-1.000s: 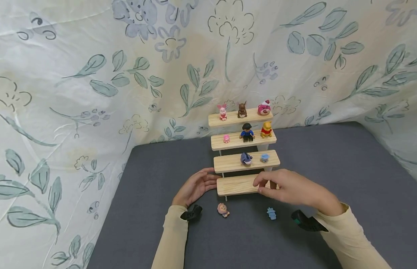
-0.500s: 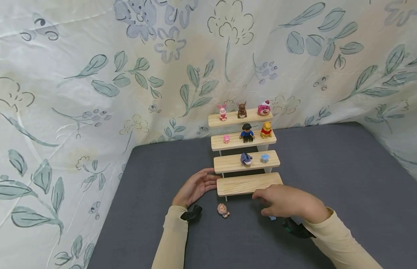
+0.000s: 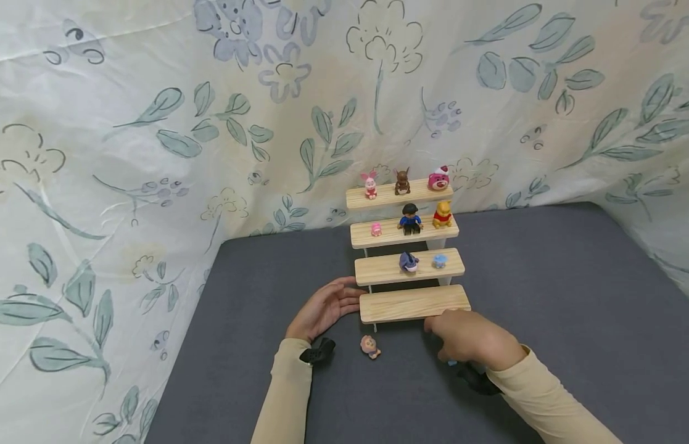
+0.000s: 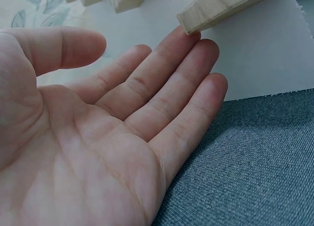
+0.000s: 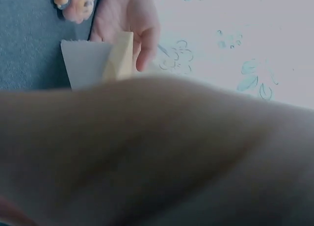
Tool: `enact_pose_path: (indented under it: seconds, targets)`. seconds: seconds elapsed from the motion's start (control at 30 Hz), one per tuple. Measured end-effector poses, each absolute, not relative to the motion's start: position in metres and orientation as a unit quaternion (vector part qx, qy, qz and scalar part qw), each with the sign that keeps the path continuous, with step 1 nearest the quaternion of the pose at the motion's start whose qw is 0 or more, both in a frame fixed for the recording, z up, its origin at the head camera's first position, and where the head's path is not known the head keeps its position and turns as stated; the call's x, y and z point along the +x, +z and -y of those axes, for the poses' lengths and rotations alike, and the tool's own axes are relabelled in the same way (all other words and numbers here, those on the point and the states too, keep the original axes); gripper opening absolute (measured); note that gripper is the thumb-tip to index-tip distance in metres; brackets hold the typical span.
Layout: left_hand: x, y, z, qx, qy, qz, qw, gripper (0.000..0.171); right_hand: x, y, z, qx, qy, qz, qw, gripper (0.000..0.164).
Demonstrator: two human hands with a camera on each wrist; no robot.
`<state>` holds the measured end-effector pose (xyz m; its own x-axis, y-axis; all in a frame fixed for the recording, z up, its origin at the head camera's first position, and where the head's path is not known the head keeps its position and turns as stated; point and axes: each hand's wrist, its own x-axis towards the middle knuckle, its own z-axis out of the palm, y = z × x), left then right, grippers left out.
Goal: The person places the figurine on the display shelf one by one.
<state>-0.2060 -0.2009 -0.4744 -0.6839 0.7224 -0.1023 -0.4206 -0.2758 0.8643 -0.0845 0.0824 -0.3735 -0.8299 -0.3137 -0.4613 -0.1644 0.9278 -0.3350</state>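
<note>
My left hand (image 3: 322,311) lies palm up at the left end of the tiered wooden stand (image 3: 411,304), fingers extended. In the left wrist view a fingertip (image 4: 189,35) touches a board's end. My right hand (image 3: 473,338) reaches down in front of the lowest board, over a small blue figurine (image 3: 452,363). Only a sliver of that figurine shows, and the fingertips are hidden, so whether they pinch it is unclear. The right wrist view is mostly filled by the blurred hand (image 5: 157,147). A peach-coloured figurine (image 3: 370,346) lies on the dark cloth between both hands.
On the stand's upper boards are several figurines: a pink piglet (image 3: 370,185), a brown animal (image 3: 402,182), a pink bear (image 3: 438,179), a yellow bear (image 3: 442,214), a black-capped toy person (image 3: 411,219), a purple donkey (image 3: 408,262). Behind hangs a floral cloth (image 3: 300,135).
My right hand has come down from above the lowest board's right part to the table in front, covering most of the blue figurine. The left hand stays put.
</note>
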Motion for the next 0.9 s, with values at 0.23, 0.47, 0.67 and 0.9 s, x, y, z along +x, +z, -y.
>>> enact_pose_path:
  seconds: [0.23,0.47,0.67,0.9]
  targets:
    - [-0.206,-0.473,0.2,0.148,0.784,-0.479,0.367,0.036,-0.082,-0.381,-0.072,-0.159,-0.15,-0.935,0.279,0.039]
    - [-0.206,-0.473,0.201,0.154,0.783,-0.48,0.364,0.038,-0.084,-0.386,-0.071,-0.226,-0.204,-0.904,0.301,0.033]
    - [-0.207,-0.473,0.201,0.156,0.78,-0.481,0.368,0.039,-0.09,-0.382,-0.073,-0.331,-0.302,-0.853,0.268,0.019]
    - [-0.206,-0.472,0.202,0.163,0.778,-0.482,0.368,0.04,-0.094,-0.377,-0.079,-0.382,-0.376,-0.815,0.22,0.02]
